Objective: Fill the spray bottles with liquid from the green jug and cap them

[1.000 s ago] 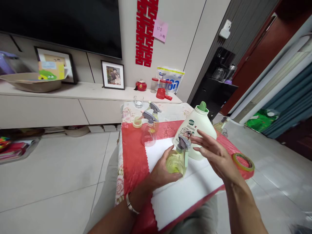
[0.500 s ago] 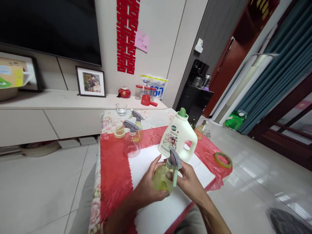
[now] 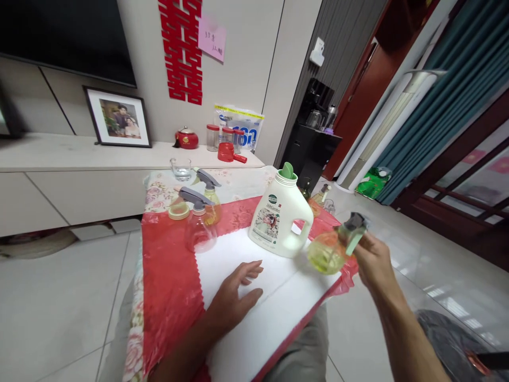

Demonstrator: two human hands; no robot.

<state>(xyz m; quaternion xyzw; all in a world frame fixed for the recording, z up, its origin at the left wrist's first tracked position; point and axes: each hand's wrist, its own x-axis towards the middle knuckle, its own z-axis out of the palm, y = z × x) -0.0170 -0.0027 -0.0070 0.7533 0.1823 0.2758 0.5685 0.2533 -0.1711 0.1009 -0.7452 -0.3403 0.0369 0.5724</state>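
Note:
My right hand (image 3: 370,261) grips a yellow-tinted spray bottle (image 3: 324,255) by its grey trigger head, holding it tilted over the right side of the table. Some liquid shows in the bottle's lower part. Above the white sheet (image 3: 274,302), my left hand (image 3: 236,297) is open and holds nothing, its fingers apart. Between the hands and a little farther back stands a large cream detergent jug (image 3: 278,217) with a green spout and no cap on it. To the left are a clear pinkish spray bottle (image 3: 200,231) and, behind it, a yellow spray bottle (image 3: 212,207).
A round cream lid (image 3: 178,211) and a glass cup (image 3: 181,170) are at the table's back left. More bottles (image 3: 320,196) stand behind the jug on the right. Red plastic (image 3: 170,276) covers much of the table. The TV cabinet (image 3: 79,154) runs behind.
The yellow spray bottle has gone from between both hands to the right, carried by my right hand. My left hand has let go of it and moved slightly left. The view has shifted.

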